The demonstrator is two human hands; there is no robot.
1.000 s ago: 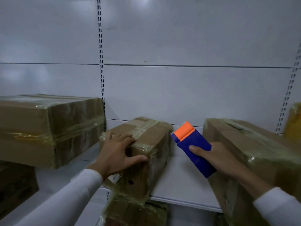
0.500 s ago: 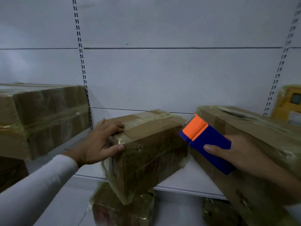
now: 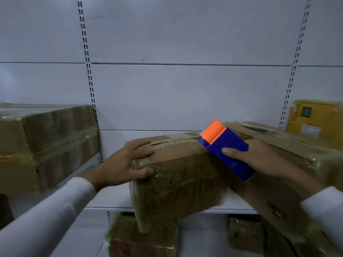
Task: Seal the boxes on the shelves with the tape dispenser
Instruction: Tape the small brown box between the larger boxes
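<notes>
A brown cardboard box wrapped in clear film sits on the white shelf, its front corner past the shelf edge. My left hand grips its upper left corner, fingers on the taped top, thumb on the front face. My right hand holds the blue tape dispenser. The dispenser's orange end points up and left, over the box's top right edge.
A larger wrapped box lies against the middle box on the right. Another wrapped box stands at the left. A yellow package leans at the far right. More boxes sit on the shelf below.
The middle box has turned and slid toward the shelf's front edge under my left hand. My right hand has lifted the dispenser up to the box's top right edge.
</notes>
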